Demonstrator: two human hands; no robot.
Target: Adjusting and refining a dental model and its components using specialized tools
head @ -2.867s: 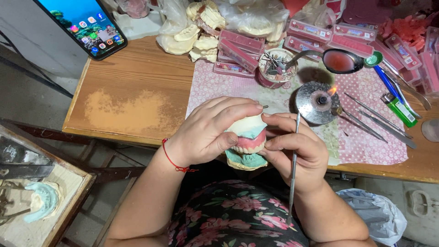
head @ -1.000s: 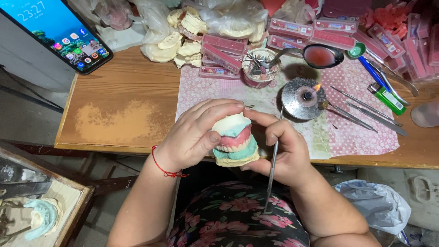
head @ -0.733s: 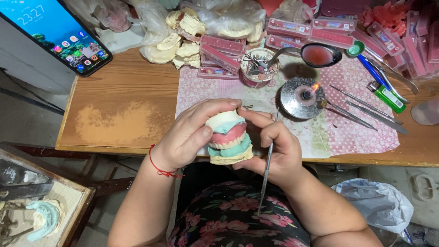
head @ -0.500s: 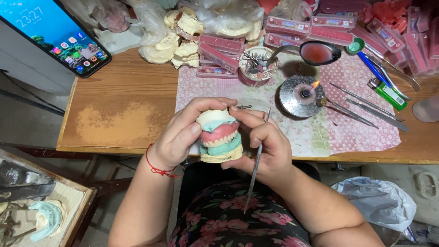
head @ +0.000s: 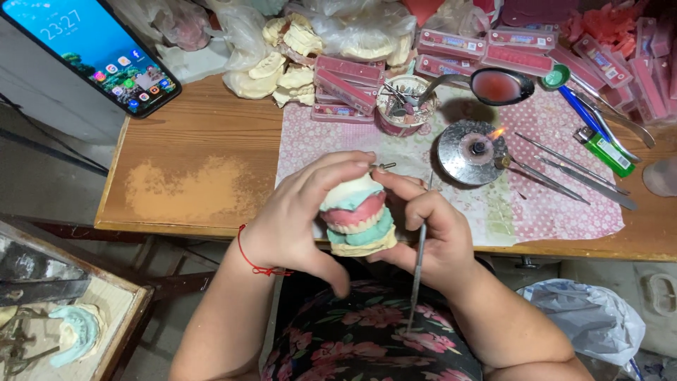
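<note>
Plaster and pink wax make up the stacked denture model (head: 357,220), clasped between both hands over the near counter (head: 190,148) edge. The left hand (head: 300,219) wraps its left side; the right hand (head: 430,229) props its right side, apparently also pinching a thin metal tool (head: 419,262) pointing toward the lap.

Both the left hand (head: 296,226) and right hand (head: 430,233) clasp a denture model (head: 358,220), the right apparently also pinching a thin metal tool (head: 419,268).

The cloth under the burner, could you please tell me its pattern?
Pink with small white dots, seen in the head view: cloth, burner.
</note>
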